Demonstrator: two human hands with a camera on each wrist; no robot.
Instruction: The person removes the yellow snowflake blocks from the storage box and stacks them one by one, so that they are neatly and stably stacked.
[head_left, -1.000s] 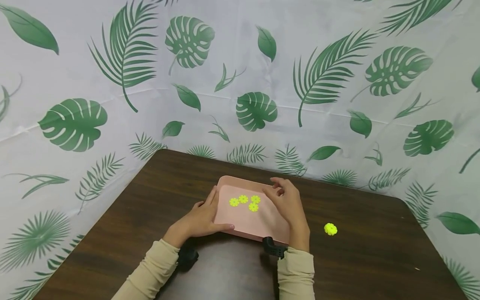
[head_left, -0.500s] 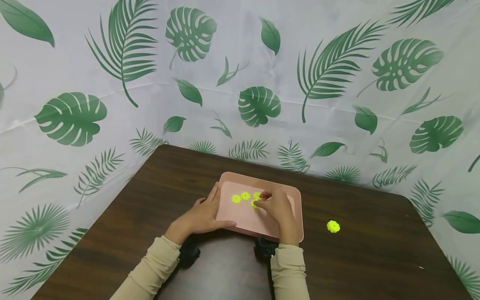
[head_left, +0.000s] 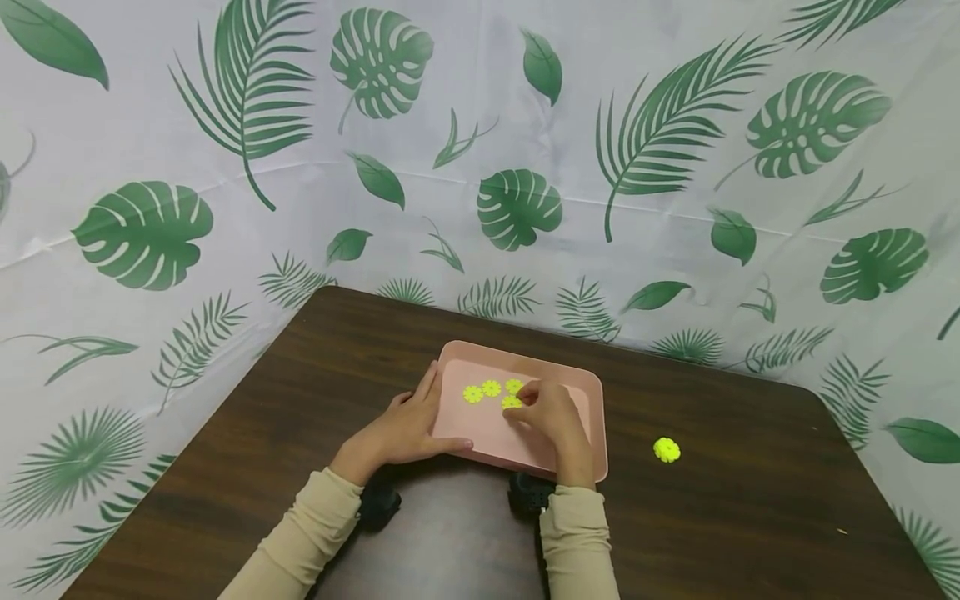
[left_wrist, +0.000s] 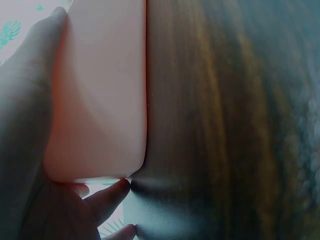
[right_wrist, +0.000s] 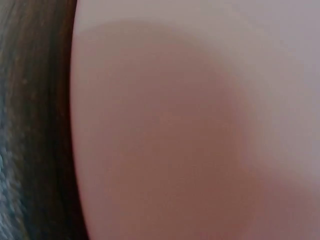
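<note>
A shallow pink tray (head_left: 472,429) lies on the dark table, and several flat yellow flower-shaped discs are inside it. My left hand (head_left: 401,429) holds the tray's near left corner, fingers along the left side and thumb on the front rim. In the left wrist view the thumb (left_wrist: 30,75) lies along the pink wall. My right hand (head_left: 551,412) reaches down into the tray, thumb and index finger pinching one flower-shaped disc (head_left: 512,402). Another disc (head_left: 513,386) sits just behind it, with two more, including the leftmost disc (head_left: 472,394), to the left. The right wrist view shows only tray (right_wrist: 165,125) and table.
To the right of the tray, a small pile of yellow flower-shaped discs (head_left: 667,450) rests on the brown wooden table (head_left: 720,500). A leaf-printed cloth (head_left: 420,208) hangs behind the table. A tiny pale scrap (head_left: 842,531) lies at the right.
My right hand has come from above the tray's right part, moving left and down to the front disc of the right-hand pair. The left hand stays on the tray; the view tilts slightly.
</note>
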